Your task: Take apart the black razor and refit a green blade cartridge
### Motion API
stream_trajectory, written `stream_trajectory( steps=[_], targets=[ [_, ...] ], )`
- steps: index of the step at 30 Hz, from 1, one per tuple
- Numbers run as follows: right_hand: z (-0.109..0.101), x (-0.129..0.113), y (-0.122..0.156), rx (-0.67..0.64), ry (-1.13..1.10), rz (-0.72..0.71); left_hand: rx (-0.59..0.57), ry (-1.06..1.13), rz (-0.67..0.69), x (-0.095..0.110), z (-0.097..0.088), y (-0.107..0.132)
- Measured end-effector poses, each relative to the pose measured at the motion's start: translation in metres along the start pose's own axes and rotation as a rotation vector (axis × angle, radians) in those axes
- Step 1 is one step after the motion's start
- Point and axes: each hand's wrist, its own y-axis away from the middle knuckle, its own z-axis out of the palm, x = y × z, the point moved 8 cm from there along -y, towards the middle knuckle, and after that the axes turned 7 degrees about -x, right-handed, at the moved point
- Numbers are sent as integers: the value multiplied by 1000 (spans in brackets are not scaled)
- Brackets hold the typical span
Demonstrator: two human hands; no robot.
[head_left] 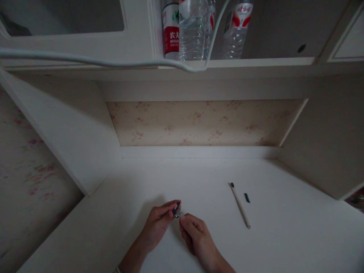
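I have both hands together low over the desk (pixel 284 235), close to its near edge and a little left of the middle. My left hand (pixel 159 220) pinches a small dark piece (pixel 176 208) between thumb and fingertips, and my right hand (pixel 195 231) meets it from the other side, its fingertips closed narrow on a tiny pale, glinting bit (pixel 179 214) just under the dark one. The two bits touch or nearly touch; I cannot tell whether they are one thing or two.

I judge that I am in the middle of fitting or picking apart something very small, and the next move calls for a steady, fine pinch rather than force, since the bits could slip out onto the desk.

The dark piece is short; its long axis seems to run tilted, its upper end toward the far right corner.

Well to the right, a thin pale stick with a dark tip (pixel 240 206) lies on the desk, tip toward the back edge, and a small dark cap-like piece (pixel 247 197) lies just beside it.
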Motion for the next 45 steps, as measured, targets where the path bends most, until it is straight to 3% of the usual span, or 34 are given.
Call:
stream_trajectory(
  steps=[19, 24, 32, 45],
  targets=[
    [-4, -1, -5, 36, -44, -18, -44, -7, -35, -7, -1, 0],
    [-1, 5, -6, -46, -114, 80, -84, -96, -21, -4, -4, 1],
    [4, -1, -4, -86, -132, 62, -80, -35, -152, -14, -2, 3],
    [11, -4, -4, -188, -152, -20, -103, -19, -104, -3, 4, 1]
  ],
)
